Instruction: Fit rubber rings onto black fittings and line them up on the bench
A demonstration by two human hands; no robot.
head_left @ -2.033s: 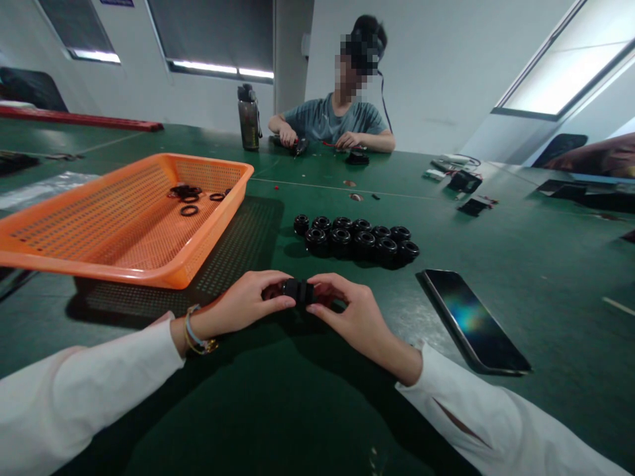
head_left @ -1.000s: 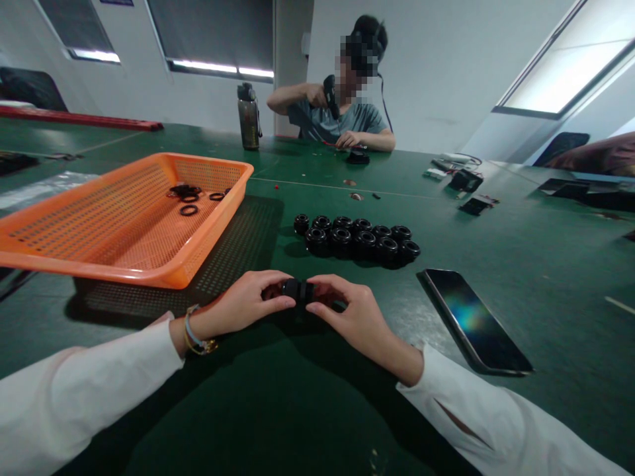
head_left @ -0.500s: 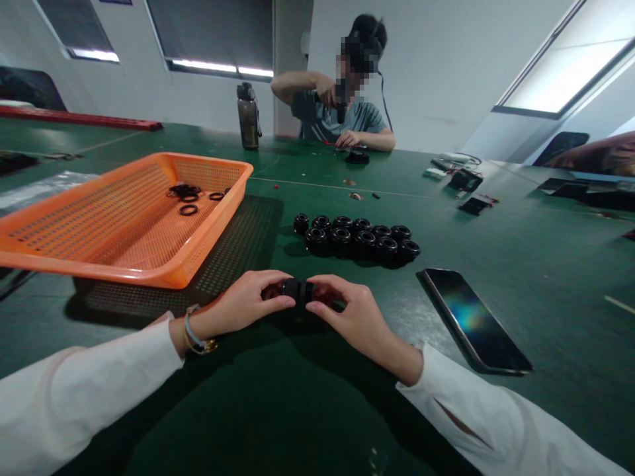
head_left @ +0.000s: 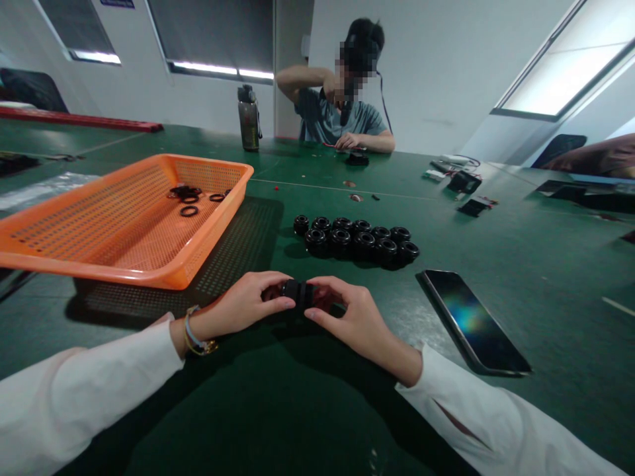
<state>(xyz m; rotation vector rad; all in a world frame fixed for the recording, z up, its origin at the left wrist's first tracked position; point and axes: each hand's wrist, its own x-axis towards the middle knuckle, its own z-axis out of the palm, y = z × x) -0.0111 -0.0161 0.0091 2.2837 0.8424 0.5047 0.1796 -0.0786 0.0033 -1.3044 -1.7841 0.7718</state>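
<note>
Pale walls and partly drawn blinds (head_left: 213, 30) close off the room behind a broad green table (head_left: 258, 410), where a person in a grey-blue T-shirt (head_left: 310, 116) sits working at the far side near a dark bottle (head_left: 249, 122). At the near side, the two bare hands meet over the table in front of the body, with one small black piece (head_left: 298, 292) between them. The left hand (head_left: 248, 301) grips its left end between thumb and fingers, and the right hand (head_left: 354, 311) pinches its right end; the fingers cover much of it, so its full shape cannot be told. The step in hand looks like turning or fitting its two ends together, and the next move seems to call for a steady left grip, both ends kept in line, and a light twist or push from the right. Just beyond stand black ring-topped parts (head_left: 364, 243), grouped closely in two rough rows. An orange basket (head_left: 181, 271) holding thin black rings (head_left: 189, 211) sits to the left, and a phone (head_left: 471, 320) lies to the right.
</note>
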